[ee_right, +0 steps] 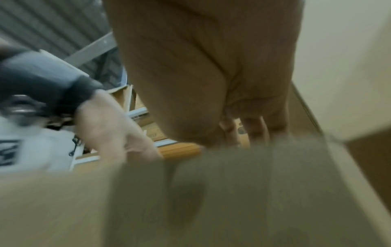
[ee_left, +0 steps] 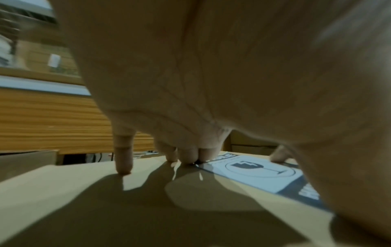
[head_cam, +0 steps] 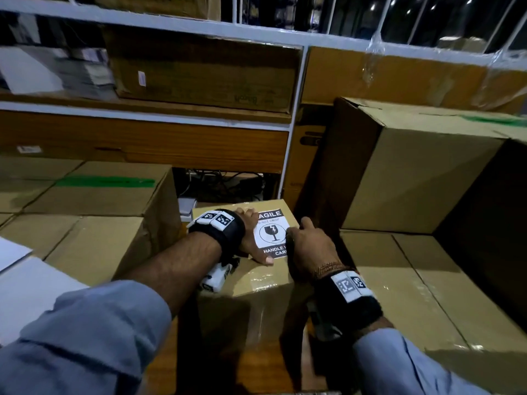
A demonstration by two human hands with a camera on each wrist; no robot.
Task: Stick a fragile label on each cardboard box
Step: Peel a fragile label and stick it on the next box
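A small cardboard box (head_cam: 256, 280) stands in the middle, its top sealed with clear tape. A white and black fragile label (head_cam: 271, 232) with a broken-glass symbol lies flat on its top. My left hand (head_cam: 255, 238) rests on the label's left side. The left wrist view shows its straight fingertips (ee_left: 123, 168) pressing on the box top (ee_left: 105, 208) beside the label (ee_left: 253, 173). My right hand (head_cam: 309, 246) lies over the label's right edge and hides that part. In the blurred right wrist view, the right hand (ee_right: 201, 83) reaches down to the box (ee_right: 211, 200).
Large cardboard boxes (head_cam: 94, 195) with green tape stand close on the left. A tall box (head_cam: 413, 172) and low flat ones (head_cam: 413, 295) crowd the right. Shelves (head_cam: 199, 75) with more boxes rise behind. White sheets (head_cam: 22, 280) lie at the near left.
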